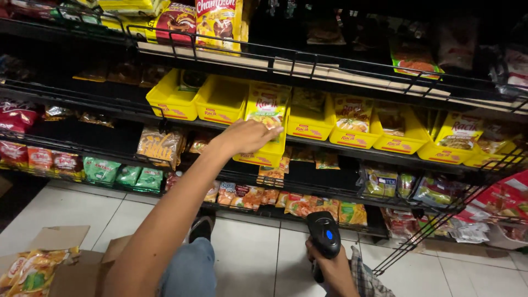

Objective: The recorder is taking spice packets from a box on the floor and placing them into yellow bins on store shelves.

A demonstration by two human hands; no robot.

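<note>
My left hand (248,136) reaches out to a shelf and rests on the front of a yellow plastic bin (263,155) that is pulled forward out of its row. Its fingers touch a yellow seasoning sachet (268,105) standing in that bin. Low in the view, my right hand (329,265) grips a black handheld barcode scanner (324,235) with a lit blue button, pointed up toward the shelves.
A row of yellow bins (221,100) with sachets fills the middle shelf. Wire shelves (308,59) above and below carry snack and seasoning packets. An open cardboard box (66,258) with yellow packets sits on the white tiled floor (258,258) at lower left. My knee shows beneath.
</note>
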